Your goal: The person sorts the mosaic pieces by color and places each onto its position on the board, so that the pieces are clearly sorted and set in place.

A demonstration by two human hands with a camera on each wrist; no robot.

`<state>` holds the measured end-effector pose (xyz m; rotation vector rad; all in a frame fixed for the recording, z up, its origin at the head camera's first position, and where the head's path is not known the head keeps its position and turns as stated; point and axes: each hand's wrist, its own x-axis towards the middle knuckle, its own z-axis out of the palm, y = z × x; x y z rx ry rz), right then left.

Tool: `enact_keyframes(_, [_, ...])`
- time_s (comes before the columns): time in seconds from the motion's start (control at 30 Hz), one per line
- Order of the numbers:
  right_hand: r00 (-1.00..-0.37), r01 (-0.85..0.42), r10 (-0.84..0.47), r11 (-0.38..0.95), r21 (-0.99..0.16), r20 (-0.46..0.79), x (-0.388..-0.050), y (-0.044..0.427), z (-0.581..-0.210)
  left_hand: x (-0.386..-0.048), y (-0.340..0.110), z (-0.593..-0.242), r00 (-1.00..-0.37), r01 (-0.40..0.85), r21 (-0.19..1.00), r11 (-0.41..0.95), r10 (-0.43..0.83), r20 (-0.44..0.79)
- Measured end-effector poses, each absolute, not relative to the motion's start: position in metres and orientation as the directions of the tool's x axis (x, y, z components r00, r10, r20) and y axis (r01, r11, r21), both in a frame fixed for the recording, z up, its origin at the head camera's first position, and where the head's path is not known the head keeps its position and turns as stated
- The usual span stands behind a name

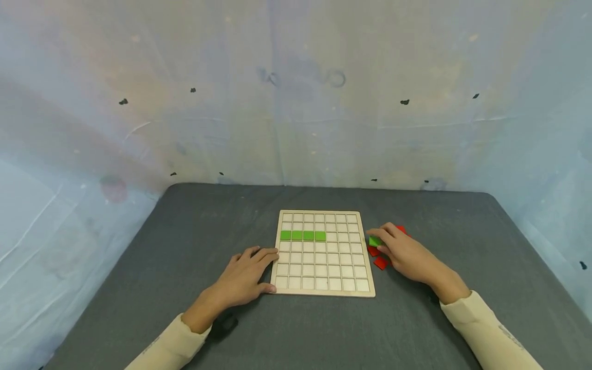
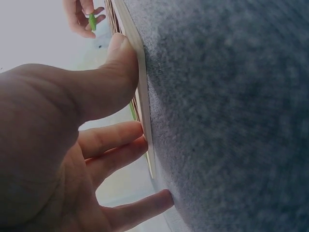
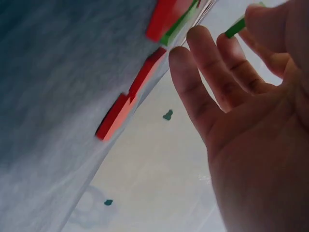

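Note:
A pale wooden grid board (image 1: 322, 296) lies flat on the table, with a row of several green square tiles (image 1: 302, 235) in its third row from the back, starting at the left edge. My left hand (image 1: 246, 275) rests against the board's left side. In the left wrist view, its thumb and two fingers touch the board edge, fingers spread. Just right of the board, my right hand (image 1: 407, 253) pinches a green tile (image 3: 235, 27) between thumb and fingers, raised above the table. Under and beside that hand lie several red tiles (image 1: 381, 263), partly hidden.
Another green tile (image 3: 179, 23) lies by a red one near the right hand. The dark grey table (image 1: 213, 216) extends around the board on all sides. A pale sheet (image 1: 300, 128) with small dark marks hangs behind and along the sides.

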<state>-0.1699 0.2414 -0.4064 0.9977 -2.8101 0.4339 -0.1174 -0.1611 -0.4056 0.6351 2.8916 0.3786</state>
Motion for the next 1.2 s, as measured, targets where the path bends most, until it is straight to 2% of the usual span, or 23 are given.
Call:
enact_keyframes(0.23, [-0.767,-0.642,-0.606,0.721,-0.261,0.214,-0.175,0.229,-0.407,-0.118,-0.162,-0.404,-0.896,0.397,0.283,0.873,0.436,-0.088])
enact_keyframes(0.4, [-0.709,-0.704,-0.655,0.678,-0.21,0.261,-0.179,0.221,-0.408,-0.117,-0.162,-0.406,-0.898,0.39,0.281,0.877,0.43,-0.093])
enact_keyframes(0.53, [-0.687,-0.723,-0.666,0.666,-0.182,0.291,-0.18,0.216,-0.408,-0.117,-0.162,-0.406,-0.901,0.384,0.278,0.88,0.423,-0.095])
enact_keyframes(0.73, [-0.712,-0.7,-0.649,0.682,-0.209,0.267,-0.183,0.211,-0.407,-0.118,-0.161,-0.405,-0.899,0.396,0.274,0.876,0.431,-0.079])
enact_keyframes(1.0, [-0.767,-0.641,-0.618,0.725,-0.253,0.175,-0.184,0.201,-0.406,-0.118,-0.161,-0.403,-0.896,0.4,0.262,0.879,0.434,-0.089])
enact_keyframes(1.2, [-0.755,-0.656,-0.629,0.719,-0.23,0.187,-0.187,0.193,-0.407,-0.117,-0.16,-0.405,-0.897,0.396,0.268,0.879,0.432,-0.091])
